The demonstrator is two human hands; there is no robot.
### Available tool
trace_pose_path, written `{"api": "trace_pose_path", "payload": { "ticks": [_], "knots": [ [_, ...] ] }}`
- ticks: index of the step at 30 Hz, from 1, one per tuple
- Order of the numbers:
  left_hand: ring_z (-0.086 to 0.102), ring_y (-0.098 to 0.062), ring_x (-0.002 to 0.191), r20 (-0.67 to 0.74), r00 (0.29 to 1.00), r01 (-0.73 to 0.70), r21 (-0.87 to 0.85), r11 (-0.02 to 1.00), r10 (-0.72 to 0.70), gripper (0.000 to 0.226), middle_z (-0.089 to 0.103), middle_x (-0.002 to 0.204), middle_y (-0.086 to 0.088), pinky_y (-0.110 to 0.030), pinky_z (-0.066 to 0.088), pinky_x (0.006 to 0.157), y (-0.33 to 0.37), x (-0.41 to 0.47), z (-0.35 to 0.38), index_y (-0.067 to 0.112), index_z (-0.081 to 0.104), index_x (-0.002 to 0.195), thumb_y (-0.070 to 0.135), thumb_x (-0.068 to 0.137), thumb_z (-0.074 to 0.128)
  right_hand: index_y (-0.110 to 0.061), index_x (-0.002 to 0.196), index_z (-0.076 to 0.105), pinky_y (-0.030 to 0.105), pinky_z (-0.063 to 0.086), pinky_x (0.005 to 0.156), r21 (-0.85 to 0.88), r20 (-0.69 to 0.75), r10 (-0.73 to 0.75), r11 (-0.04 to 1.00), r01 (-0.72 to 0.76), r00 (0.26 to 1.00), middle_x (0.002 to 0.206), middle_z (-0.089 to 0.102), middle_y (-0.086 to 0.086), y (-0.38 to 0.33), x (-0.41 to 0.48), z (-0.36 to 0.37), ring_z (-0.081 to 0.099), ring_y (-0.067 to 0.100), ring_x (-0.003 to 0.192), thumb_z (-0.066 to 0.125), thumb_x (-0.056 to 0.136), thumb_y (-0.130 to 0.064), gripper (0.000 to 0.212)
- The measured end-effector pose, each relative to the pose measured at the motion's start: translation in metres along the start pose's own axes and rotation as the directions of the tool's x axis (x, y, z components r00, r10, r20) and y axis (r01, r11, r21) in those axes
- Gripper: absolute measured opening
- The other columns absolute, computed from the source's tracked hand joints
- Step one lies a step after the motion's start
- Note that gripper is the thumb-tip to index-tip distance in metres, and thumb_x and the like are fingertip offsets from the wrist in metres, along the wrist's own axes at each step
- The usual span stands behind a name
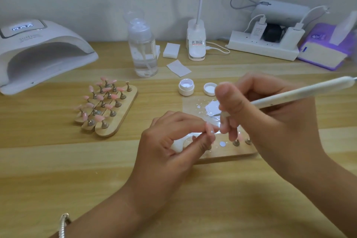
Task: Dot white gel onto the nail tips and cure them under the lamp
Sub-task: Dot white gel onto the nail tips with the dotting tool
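**A:** Where are you getting to here?

**B:** You're loading up. Your right grip point(270, 114) is clamped round the dotting pen point(301, 91), and the pen's fine point is dipping into the white gel puddle point(211, 107) just on your side of the open gel jar point(186, 87).

**A:** And how is the pen lying?

**B:** Its long axis is running from raised and well right of the jar, slanting down and leftward to the puddle. The point is aiming down and left.

**A:** What's the other side doing?

**B:** Your left grip point(173, 141) is pinching a pink nail tip point(209, 128), nearer you than the jar, over the near wooden stand point(228, 153). It's already carrying at least one white dot. It seems to be lying lengthwise toward you, though your fingers are hiding much of it.

**A:** So how far along are you?

**B:** Early to middle, I'd judge. The rack of pink tips point(108, 108) is sitting left of the jar, and I can't tell whether those are dotted. The lamp point(38, 52), far left of the jar, is showing a lit display. Curing is looking like the part left to do.
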State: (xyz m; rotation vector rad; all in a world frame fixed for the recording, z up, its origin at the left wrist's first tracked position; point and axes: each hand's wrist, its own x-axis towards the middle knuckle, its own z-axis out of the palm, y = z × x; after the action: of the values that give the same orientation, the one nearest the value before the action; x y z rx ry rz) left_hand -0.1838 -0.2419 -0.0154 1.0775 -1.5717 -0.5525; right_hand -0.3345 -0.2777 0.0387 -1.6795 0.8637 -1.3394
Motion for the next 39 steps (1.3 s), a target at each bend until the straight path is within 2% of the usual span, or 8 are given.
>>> {"api": "trace_pose_path", "payload": {
  "ticks": [4,8,12,19,27,39],
  "knots": [
    [0.068,-0.017,0.092,0.009,1.000,0.001,0.005,1.000,-0.001,0.004,0.075,0.087,0.011,-0.053,0.049,0.083,0.001,0.000,0.000,0.018,0.077,0.087,0.020,0.085,0.074,-0.007,0.059,0.054,0.017,0.041,0.041,0.016,0.000,-0.010,1.000,0.010,1.000,0.046,0.058,0.008,0.005,-0.004,0.002,0.055,0.011,0.036,0.069,0.091,-0.030,0.042],
    [0.068,-0.016,0.092,0.002,1.000,0.001,-0.001,1.000,-0.001,0.007,0.075,0.089,0.012,-0.054,0.049,0.081,0.001,0.000,0.000,0.018,0.077,0.087,0.023,0.085,0.073,-0.006,0.060,0.053,0.016,0.041,0.041,0.005,-0.010,-0.046,0.999,0.046,0.999,0.047,0.059,0.009,0.009,-0.005,0.003,0.057,0.011,0.037,0.057,0.094,-0.027,0.040],
    [0.068,-0.020,0.092,0.017,1.000,0.017,0.006,1.000,-0.017,0.006,0.075,0.087,0.009,-0.052,0.048,0.083,0.001,0.000,0.000,0.015,0.078,0.086,0.019,0.085,0.074,-0.004,0.059,0.053,0.014,0.041,0.044,0.001,0.000,-0.052,0.999,0.052,0.999,0.047,0.060,0.007,0.011,-0.006,0.003,0.057,0.012,0.037,0.054,0.095,-0.025,0.042],
    [0.068,-0.021,0.091,0.029,0.999,0.025,0.005,1.000,-0.026,0.007,0.075,0.087,0.008,-0.052,0.047,0.084,0.002,0.000,-0.001,0.017,0.078,0.085,0.020,0.086,0.072,0.001,0.060,0.051,0.010,0.040,0.044,-0.030,0.014,-0.052,0.998,0.053,0.999,0.047,0.060,0.003,0.012,-0.006,0.004,0.057,0.008,0.038,0.055,0.095,-0.024,0.043],
    [0.068,-0.020,0.091,0.024,1.000,0.013,0.013,1.000,-0.013,0.007,0.074,0.087,0.011,-0.053,0.047,0.083,0.001,0.000,-0.001,0.020,0.079,0.085,0.020,0.086,0.072,0.001,0.061,0.053,0.010,0.041,0.045,-0.055,0.027,-0.054,0.997,0.055,0.998,0.049,0.061,0.002,0.013,-0.007,0.003,0.058,0.008,0.039,0.058,0.099,-0.021,0.044],
    [0.068,-0.018,0.091,0.015,1.000,-0.003,0.008,1.000,0.003,0.008,0.074,0.088,0.013,-0.053,0.048,0.083,0.002,0.000,-0.001,0.024,0.078,0.086,0.020,0.086,0.071,-0.003,0.061,0.054,0.010,0.043,0.045,-0.034,0.045,-0.061,0.997,0.062,0.997,0.051,0.062,0.006,0.013,-0.007,0.004,0.058,0.008,0.040,0.056,0.094,-0.023,0.038]
  ]
}}
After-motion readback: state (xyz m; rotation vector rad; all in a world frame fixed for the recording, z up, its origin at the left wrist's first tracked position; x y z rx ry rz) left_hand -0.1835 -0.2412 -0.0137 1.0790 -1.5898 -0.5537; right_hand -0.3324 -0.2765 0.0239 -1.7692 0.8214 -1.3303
